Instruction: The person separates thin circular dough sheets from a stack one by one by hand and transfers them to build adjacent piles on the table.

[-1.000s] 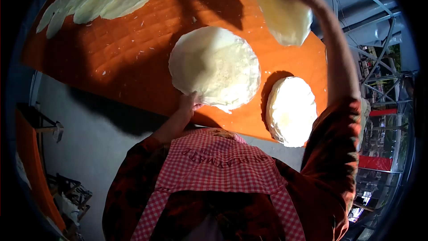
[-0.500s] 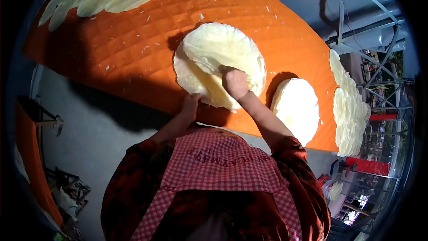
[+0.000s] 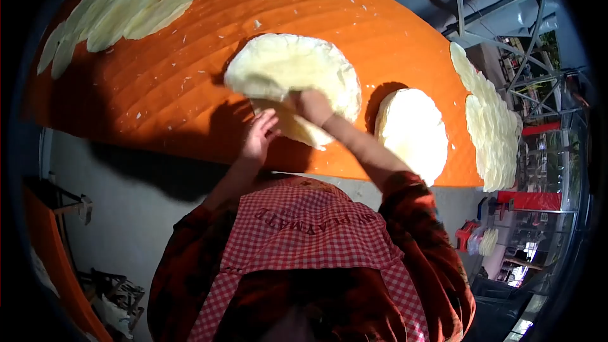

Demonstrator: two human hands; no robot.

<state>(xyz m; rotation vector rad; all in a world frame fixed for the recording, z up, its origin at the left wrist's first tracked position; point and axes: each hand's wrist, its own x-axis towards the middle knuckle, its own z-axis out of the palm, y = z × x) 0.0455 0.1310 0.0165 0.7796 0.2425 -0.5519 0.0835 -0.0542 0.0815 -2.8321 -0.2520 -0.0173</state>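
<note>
A stack of thin, pale round sheets (image 3: 301, 60) lies on the orange quilted cloth in front of me. Its near left part is folded or overlapped, with a lower sheet showing below. Over the near part of the stack, my right hand (image 3: 311, 107) is closed and slightly blurred, seemingly gripping the edge of a top sheet. My left hand (image 3: 258, 136) is at the stack's near left edge with its fingers stretched out, apparently holding nothing. Whether its fingertips touch the sheet is unclear.
A second round stack (image 3: 415, 133), brightly lit, sits to the right on the orange cloth (image 3: 171, 98). Overlapping sheets (image 3: 149, 3) spread at the far left, and more overlapping sheets (image 3: 491, 123) line the right end. Small white flakes dot the cloth. Metal framing (image 3: 532, 44) stands beyond.
My left hand has let go of the sheet's near edge and its fingers have opened. The right hand stays at the fold. The top sheet's left side reaches lower, and the view has shifted.
</note>
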